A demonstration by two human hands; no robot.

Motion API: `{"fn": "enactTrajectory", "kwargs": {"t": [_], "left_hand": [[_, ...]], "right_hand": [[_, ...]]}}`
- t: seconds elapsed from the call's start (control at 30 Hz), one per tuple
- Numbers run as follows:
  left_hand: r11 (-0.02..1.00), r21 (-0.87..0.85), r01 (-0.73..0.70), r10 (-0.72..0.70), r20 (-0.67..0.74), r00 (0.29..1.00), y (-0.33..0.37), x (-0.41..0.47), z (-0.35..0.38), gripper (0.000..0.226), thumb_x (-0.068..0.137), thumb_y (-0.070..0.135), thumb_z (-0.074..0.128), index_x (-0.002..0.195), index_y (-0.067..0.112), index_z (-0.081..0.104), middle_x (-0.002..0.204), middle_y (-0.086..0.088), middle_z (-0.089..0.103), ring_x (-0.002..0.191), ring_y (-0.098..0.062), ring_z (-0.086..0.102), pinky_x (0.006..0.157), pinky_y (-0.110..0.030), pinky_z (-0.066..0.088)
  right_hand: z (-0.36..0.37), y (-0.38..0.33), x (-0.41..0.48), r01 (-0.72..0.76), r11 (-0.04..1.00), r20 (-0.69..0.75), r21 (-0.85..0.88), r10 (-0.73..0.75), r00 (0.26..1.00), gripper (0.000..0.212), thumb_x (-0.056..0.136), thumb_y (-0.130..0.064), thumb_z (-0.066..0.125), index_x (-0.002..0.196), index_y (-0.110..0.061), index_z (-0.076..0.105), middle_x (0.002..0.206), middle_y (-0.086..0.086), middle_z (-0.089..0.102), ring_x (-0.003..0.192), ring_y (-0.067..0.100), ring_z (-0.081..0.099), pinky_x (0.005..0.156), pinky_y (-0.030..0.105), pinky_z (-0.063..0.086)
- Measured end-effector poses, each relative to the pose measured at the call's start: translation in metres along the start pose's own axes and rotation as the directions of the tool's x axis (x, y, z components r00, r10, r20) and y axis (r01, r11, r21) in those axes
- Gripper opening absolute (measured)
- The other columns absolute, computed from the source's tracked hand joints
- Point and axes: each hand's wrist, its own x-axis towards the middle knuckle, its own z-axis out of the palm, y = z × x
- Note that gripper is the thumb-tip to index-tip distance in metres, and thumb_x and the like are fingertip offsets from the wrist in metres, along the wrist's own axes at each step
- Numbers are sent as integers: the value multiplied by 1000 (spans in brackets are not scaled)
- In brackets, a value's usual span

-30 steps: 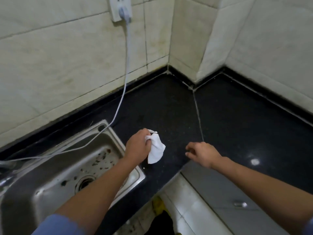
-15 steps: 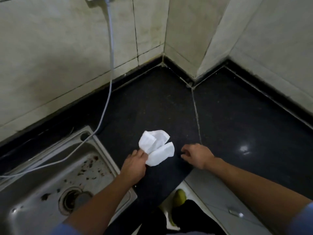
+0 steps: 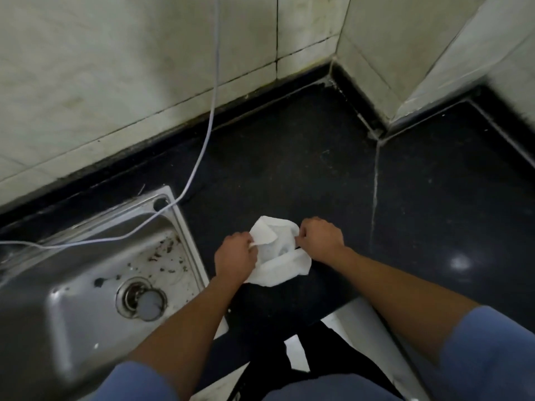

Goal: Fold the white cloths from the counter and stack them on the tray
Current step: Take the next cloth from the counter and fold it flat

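A crumpled white cloth (image 3: pixel 279 253) lies on the black counter (image 3: pixel 304 169) near its front edge, just right of the sink. My left hand (image 3: pixel 236 256) pinches the cloth's left edge. My right hand (image 3: pixel 320 240) pinches its right edge. The cloth is bunched and partly spread between the two hands, with a flap curled over at the top left. No tray is in view.
A steel sink (image 3: pixel 95 273) with debris and a drain plug sits at the left. A white cable (image 3: pixel 202 151) hangs from the tiled wall and runs across the sink rim. The tiled walls meet in a corner at the back right.
The right hand has moved left and taken hold of the cloth's right edge. The cloth, carried in the left hand a second ago, now rests on the counter between both hands.
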Motion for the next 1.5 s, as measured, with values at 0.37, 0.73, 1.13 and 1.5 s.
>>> {"fn": "enactTrajectory", "kwargs": {"t": [0.37, 0.73, 1.13, 1.5], "left_hand": [[916, -322, 241, -304, -163, 939, -8, 5, -17, 21, 89, 15, 58, 71, 7, 52, 60, 1, 49, 59, -18, 50, 49, -26, 29], [974, -179, 139, -178, -228, 957, -24, -2, -23, 18, 87, 21, 62, 104, 15, 60, 86, 0, 59, 78, -19, 59, 64, -27, 40], [864, 319, -390, 356, 161, 921, -14, -56, 20, 26, 53, 9, 77, 70, 15, 57, 70, -2, 58, 66, -22, 58, 51, -29, 42], [834, 267, -484, 399, 314, 861, -34, -109, 37, 21, 64, 20, 78, 65, 16, 58, 70, -1, 58, 66, -18, 60, 49, -27, 45]], "right_hand": [[-64, -14, 64, 226, 915, -273, 334, -136, 952, 10, 89, -19, 58, 99, -19, 57, 83, 6, 63, 77, 23, 61, 68, 36, 51], [-34, -4, 34, 327, 941, -191, -90, -338, 922, 42, 89, -33, 59, 129, -21, 50, 123, 0, 47, 113, 19, 46, 81, 35, 47], [-14, 58, -34, 539, 825, -72, -169, -556, 828, 17, 73, -15, 57, 86, -20, 67, 93, -3, 62, 90, 20, 62, 62, 29, 50], [6, 91, -56, 496, 819, 199, -289, -455, 868, 19, 88, -26, 52, 98, -24, 68, 105, -6, 62, 100, 17, 58, 75, 30, 46]]}}
